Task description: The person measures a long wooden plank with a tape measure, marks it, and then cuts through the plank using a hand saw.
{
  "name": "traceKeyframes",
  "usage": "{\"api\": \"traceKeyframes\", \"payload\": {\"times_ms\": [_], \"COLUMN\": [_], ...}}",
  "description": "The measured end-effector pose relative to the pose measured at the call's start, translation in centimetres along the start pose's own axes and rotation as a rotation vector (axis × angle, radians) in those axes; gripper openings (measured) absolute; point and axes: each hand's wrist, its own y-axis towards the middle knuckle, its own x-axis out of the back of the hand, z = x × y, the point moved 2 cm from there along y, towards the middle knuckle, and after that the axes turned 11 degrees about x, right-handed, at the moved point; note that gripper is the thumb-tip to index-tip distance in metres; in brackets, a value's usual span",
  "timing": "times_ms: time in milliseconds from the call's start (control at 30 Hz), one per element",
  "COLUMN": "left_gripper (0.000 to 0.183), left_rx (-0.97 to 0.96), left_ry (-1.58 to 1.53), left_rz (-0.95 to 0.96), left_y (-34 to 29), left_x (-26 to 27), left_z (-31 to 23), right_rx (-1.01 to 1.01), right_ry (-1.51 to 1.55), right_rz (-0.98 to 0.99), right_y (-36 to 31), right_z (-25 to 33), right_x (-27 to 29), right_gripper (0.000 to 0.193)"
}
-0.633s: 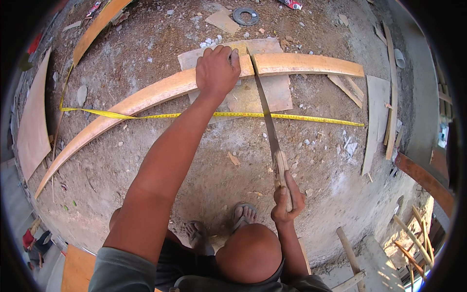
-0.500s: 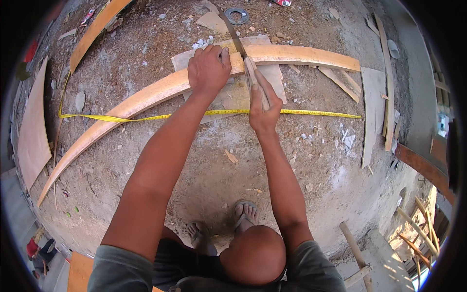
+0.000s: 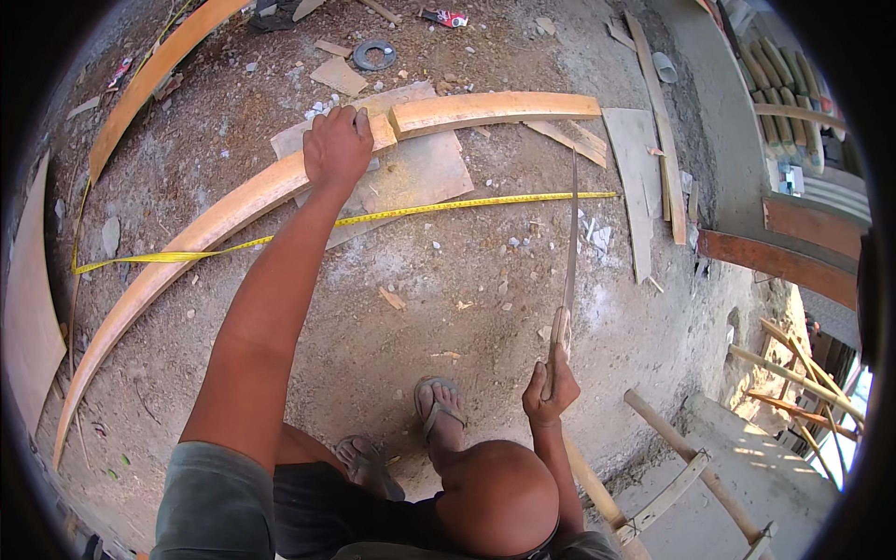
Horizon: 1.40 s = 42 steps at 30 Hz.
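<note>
"When you look down as the person does, what comes first?"

"The sandalled feet (image 3: 441, 408) on dusty ground. Just beyond them, to the right, is the right hand (image 3: 551, 397), its fingers wrapped round the wooden handle (image 3: 559, 341) of a saw (image 3: 571, 245)."

"And the blade?"

"It points away from the person, seen nearly edge-on, crossing the line of the yellow measuring tape (image 3: 448, 205). How high it hangs I can't tell."

"Where does the tape go?"

"From the right it runs leftward, over the long curved board (image 3: 243, 198), then bends sharply."

"So that board is what the left hand (image 3: 338, 147) has?"

"Yes, it rests on it near the far end. The fingers bend over the wood, but their tips are hidden, so I can't tell whether they clamp or only press."

"How does the board lie?"

"It sweeps from lower left up onto a flat sheet (image 3: 420, 177) dusted with sawdust. There a shorter curved piece (image 3: 495, 109) continues to the right, its end slightly out of line. Whether the two touch, I can't say."

"Farther out?"

"A grey ring (image 3: 358, 56) on the dirt, then a red packet (image 3: 446, 18)."
</note>
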Motion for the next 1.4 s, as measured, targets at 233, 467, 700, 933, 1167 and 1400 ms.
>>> {"api": "traceKeyframes", "payload": {"times_ms": [233,467,700,933,1167,1400], "left_gripper": [0.034,0.032,0.039,0.076,0.092,0.087], "left_rx": [-0.029,-0.078,-0.09,-0.245,-0.056,0.013], "left_ry": [0.003,-0.027,-0.174,-0.064,0.144,0.16], "left_rz": [0.001,0.018,0.149,0.245,0.375,0.363], "left_y": [0.4,0.3,0.1,-2.1,-1.8,-2.1], "left_x": [-0.6,-0.2,0.6,5.9,12.2,13.2], "left_z": [-0.3,0.1,0.7,5.7,14.7,19.6], "right_rx": [-0.181,-0.259,0.06,0.376,0.415,0.475], "right_ry": [-0.235,-0.102,0.053,-0.387,-0.325,-0.356], "right_rz": [0.63,1.537,0.579,0.506,0.943,0.669], "right_y": [-8.3,-2.8,20.7,33.3,38.2,43.0], "right_z": [-1.8,-4.5,-7.1,-13.6,-16.1,-9.9], "right_x": [4.0,0.3,-15.7,-25.9,-28.6,-30.9], "right_gripper": [0.064,0.055,0.039,0.086,0.089,0.083]}}
